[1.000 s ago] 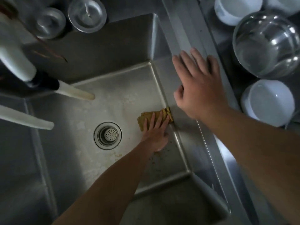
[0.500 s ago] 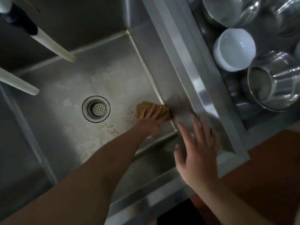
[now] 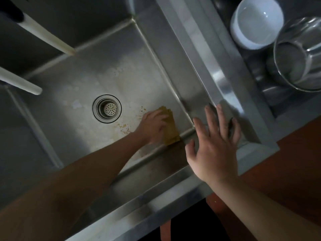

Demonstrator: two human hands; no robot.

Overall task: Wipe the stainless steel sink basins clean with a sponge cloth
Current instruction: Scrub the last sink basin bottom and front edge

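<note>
A stainless steel sink basin (image 3: 73,87) fills the head view, with a round drain strainer (image 3: 106,108) in its floor. A yellow-brown sponge cloth (image 3: 171,131) lies on the basin floor near the front right corner. My left hand (image 3: 152,127) presses down on the cloth with its fingers laid over it. Yellowish crumbs and smears (image 3: 124,126) sit on the floor between the cloth and the drain. My right hand (image 3: 215,141) hovers with fingers spread over the basin's right wall and rim, holding nothing.
Two white faucet spouts (image 3: 46,35) (image 3: 19,81) reach in from the upper left. To the right of the rim (image 3: 205,42), a second basin holds a white bowl (image 3: 255,23) and a steel bowl (image 3: 298,54). A reddish-brown floor (image 3: 295,162) shows at the lower right.
My left hand has slid the cloth along the right wall toward the front corner. My right hand came off the rim and moved toward me. The camera view shifted.
</note>
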